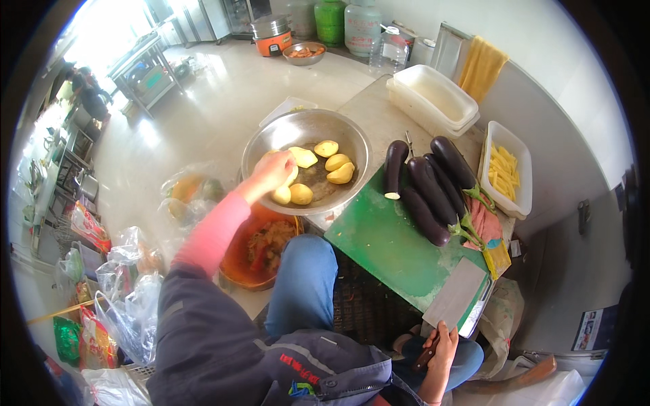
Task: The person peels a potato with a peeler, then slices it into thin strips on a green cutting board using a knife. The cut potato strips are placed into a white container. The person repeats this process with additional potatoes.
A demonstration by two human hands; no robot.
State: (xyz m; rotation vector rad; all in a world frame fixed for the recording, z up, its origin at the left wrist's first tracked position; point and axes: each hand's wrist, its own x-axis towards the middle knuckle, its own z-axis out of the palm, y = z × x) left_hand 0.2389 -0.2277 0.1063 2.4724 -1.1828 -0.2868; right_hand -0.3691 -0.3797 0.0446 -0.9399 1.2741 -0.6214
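My right hand [443,345] grips the wooden handle [425,355] of a Chinese cleaver. Its broad blade [455,294] reaches over the near right corner of a green cutting board [376,243]. My left hand [274,170] is inside a wide stainless steel bowl [350,139], fingers curled down among peeled potatoes [336,162]. Whether the fingers have hold of a potato is hidden. Several purple eggplants [429,182] lie on the far right part of the board; one [395,167] has a pale cut end.
A white plastic tub [523,172] of cut potato strips [502,170] stands at the right, with stacked tubs [472,114] behind. A pink cloth [485,221] lies beside the eggplants. Below the bowl is an orange bucket [233,266] of scraps. Plastic bags [134,299] crowd the left floor.
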